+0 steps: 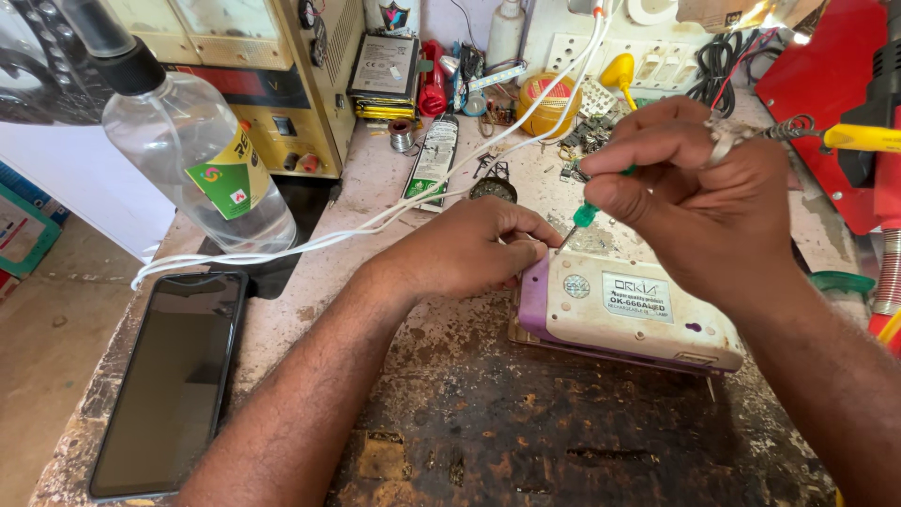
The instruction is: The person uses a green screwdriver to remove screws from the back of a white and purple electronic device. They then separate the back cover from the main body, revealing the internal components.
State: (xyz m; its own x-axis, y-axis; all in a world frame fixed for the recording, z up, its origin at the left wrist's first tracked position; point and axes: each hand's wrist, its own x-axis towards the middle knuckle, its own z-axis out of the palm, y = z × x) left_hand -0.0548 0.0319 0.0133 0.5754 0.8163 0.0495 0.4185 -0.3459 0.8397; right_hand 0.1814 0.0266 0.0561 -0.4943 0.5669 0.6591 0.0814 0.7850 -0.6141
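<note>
Left hand (469,252): rests on the near-left end of the cream-and-purple device (627,314), its grip closed over that corner, steadying it.
Right hand (699,202): raised over the device, its grip pinched tight on a small green-handled screwdriver (584,216).
Screwdriver: tilted, tip down at the device's far top edge, just beside the left fingers.
Device: lies flat on the worn tabletop (526,422), in the middle, label side up.
Phone (174,380): dark screen up, at the tabletop's left edge, well apart from the device.
Clear bottle (192,141): stands behind the phone.
White cables (375,221): run across the tabletop past the left wrist.
</note>
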